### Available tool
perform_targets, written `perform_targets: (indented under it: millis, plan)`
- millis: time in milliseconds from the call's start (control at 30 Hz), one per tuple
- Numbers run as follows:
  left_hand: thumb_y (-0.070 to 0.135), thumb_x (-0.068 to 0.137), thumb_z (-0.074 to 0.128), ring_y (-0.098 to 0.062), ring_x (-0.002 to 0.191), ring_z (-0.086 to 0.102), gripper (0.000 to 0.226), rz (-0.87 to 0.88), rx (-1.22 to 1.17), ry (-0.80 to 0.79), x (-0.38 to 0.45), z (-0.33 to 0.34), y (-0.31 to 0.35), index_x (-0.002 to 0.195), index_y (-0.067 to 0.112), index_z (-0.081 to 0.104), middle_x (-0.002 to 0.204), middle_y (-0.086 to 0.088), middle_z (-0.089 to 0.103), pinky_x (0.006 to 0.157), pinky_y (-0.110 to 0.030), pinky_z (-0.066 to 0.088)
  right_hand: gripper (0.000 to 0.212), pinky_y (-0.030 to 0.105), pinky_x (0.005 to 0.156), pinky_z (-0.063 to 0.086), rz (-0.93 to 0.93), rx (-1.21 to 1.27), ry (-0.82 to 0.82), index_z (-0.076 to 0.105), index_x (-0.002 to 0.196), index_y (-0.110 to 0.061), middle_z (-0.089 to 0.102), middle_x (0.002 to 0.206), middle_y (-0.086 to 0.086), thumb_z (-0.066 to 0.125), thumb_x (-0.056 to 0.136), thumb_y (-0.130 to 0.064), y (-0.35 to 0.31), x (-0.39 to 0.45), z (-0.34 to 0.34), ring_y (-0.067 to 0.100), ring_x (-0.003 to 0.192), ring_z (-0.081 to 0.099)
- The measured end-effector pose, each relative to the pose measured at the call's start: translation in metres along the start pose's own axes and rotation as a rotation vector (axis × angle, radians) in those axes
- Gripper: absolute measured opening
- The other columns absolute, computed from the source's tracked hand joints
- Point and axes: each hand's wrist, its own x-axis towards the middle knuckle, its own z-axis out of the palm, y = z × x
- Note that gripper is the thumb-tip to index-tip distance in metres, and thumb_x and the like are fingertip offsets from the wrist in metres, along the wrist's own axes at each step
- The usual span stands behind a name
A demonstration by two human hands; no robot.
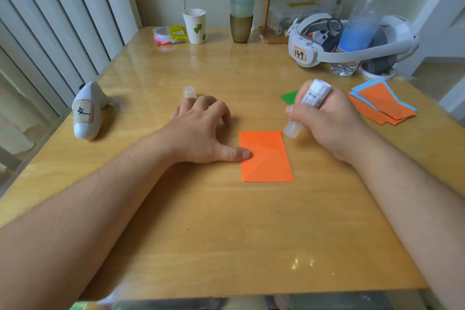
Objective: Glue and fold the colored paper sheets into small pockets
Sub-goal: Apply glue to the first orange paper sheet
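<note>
Orange paper sheet point(266, 156) lying flat near the middle of the wooden counter point(226, 234), faint diagonal creases showing across it. Pinned at its left edge by the thumb of the left hand point(201, 128), fingers loosely curled with tips resting on the counter, holding nothing; likely placed so to keep the light sheet from sliding under the glue. Right hand point(327, 123) wrapped round a white glue stick point(307, 106), fingers and thumb curled about the barrel, clear tip angled down and hovering just beside the sheet's upper right corner, apparently not yet touching. Uncapped, by the look of it: small translucent cap point(189, 91) standing upright just beyond the left hand's knuckles, parked within easy reach for closing later.

Green sheet point(289, 97) peeking out behind the right hand. Stack of orange and blue sheets point(382, 106) fanned at the right edge of the counter, close to the working hand, probably waiting their turn or already creased; cannot tell which. Judged stage: gluing about to start on this sheet, folding into a pocket not yet done.
</note>
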Motion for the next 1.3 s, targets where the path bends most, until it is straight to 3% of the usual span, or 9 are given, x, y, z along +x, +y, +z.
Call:
perform_targets:
  millis: [67,167,300,467,600,733,933,1167,1300]
  plan:
    - [0.103,0.045,0.047,-0.022,0.140,0.024,0.087,0.002,0.001,0.002,0.000,0.000,0.000,0.111,0.046,0.043,0.144,0.012,0.036,0.115,-0.043,0.023,0.038,0.035,0.062,0.037,-0.016,-0.071,0.038,0.051,0.074,-0.006,0.048,0.062,0.007,0.071,0.077,-0.038,0.002,0.002,0.004,0.014,0.061,0.043]
    - [0.103,0.045,0.047,-0.022,0.140,0.023,0.085,0.005,0.003,-0.004,0.000,0.001,0.000,0.110,0.048,0.041,0.145,0.012,0.035,0.115,-0.044,0.024,0.027,0.026,0.060,0.043,-0.024,-0.178,-0.031,0.053,0.076,-0.013,0.068,0.059,-0.008,0.075,0.088,-0.025,0.004,0.001,0.011,0.008,0.059,0.056]
    - [0.103,0.044,0.050,-0.021,0.141,0.021,0.087,0.013,0.009,-0.044,-0.001,-0.001,-0.001,0.111,0.050,0.038,0.146,0.013,0.032,0.116,-0.044,0.024,0.022,0.043,0.073,0.056,-0.029,-0.287,-0.106,0.053,0.082,-0.014,0.076,0.068,-0.003,0.073,0.090,-0.021,0.008,0.003,0.015,0.021,0.074,0.072]
    - [0.103,0.043,0.050,-0.021,0.142,0.021,0.088,0.016,0.009,-0.045,-0.002,-0.001,-0.001,0.112,0.049,0.038,0.147,0.014,0.032,0.117,-0.044,0.024,0.023,0.048,0.076,0.056,-0.006,-0.303,-0.145,0.054,0.082,-0.014,0.077,0.070,-0.003,0.074,0.089,-0.021,0.007,0.001,0.012,0.027,0.078,0.073]
    - [0.104,0.042,0.049,-0.021,0.142,0.021,0.091,0.015,0.005,-0.042,-0.002,-0.001,-0.001,0.113,0.048,0.040,0.146,0.014,0.033,0.116,-0.044,0.024,0.022,0.041,0.082,0.057,0.027,-0.272,-0.231,0.057,0.082,-0.011,0.077,0.070,-0.001,0.076,0.090,-0.017,0.002,-0.003,0.006,0.017,0.078,0.075]
    - [0.103,0.043,0.051,-0.021,0.142,0.020,0.090,0.017,-0.009,-0.048,-0.002,-0.001,-0.001,0.113,0.048,0.040,0.146,0.014,0.032,0.117,-0.043,0.022,0.024,0.031,0.069,0.047,0.038,-0.196,-0.343,0.057,0.081,-0.006,0.077,0.069,0.001,0.078,0.089,-0.014,-0.001,-0.010,0.004,0.015,0.069,0.069]
    - [0.103,0.044,0.050,-0.021,0.141,0.020,0.087,0.027,0.003,-0.043,-0.002,-0.001,-0.002,0.112,0.049,0.038,0.146,0.014,0.032,0.117,-0.043,0.024,0.018,0.030,0.060,0.035,0.030,0.187,0.058,0.057,0.071,-0.027,0.046,0.059,-0.008,0.071,0.080,-0.032,0.005,0.010,-0.002,0.013,0.059,0.041]
    - [0.103,0.045,0.051,-0.024,0.143,0.020,0.092,0.023,0.028,-0.041,-0.002,0.000,-0.001,0.115,0.046,0.039,0.148,0.010,0.032,0.117,-0.045,0.024,0.033,0.040,0.065,0.042,-0.031,-0.061,0.002,0.058,0.083,-0.015,0.053,0.066,-0.004,0.075,0.077,-0.042,-0.009,0.011,0.032,0.013,0.065,0.047]
    - [0.105,0.042,0.048,-0.024,0.144,0.020,0.099,0.026,0.048,-0.044,-0.003,0.000,-0.001,0.119,0.045,0.037,0.150,0.010,0.032,0.117,-0.046,0.024,0.036,0.034,0.060,0.046,-0.086,-0.334,-0.082,0.057,0.081,-0.019,0.064,0.067,0.000,0.081,0.080,-0.046,-0.021,0.006,0.052,0.014,0.061,0.053]
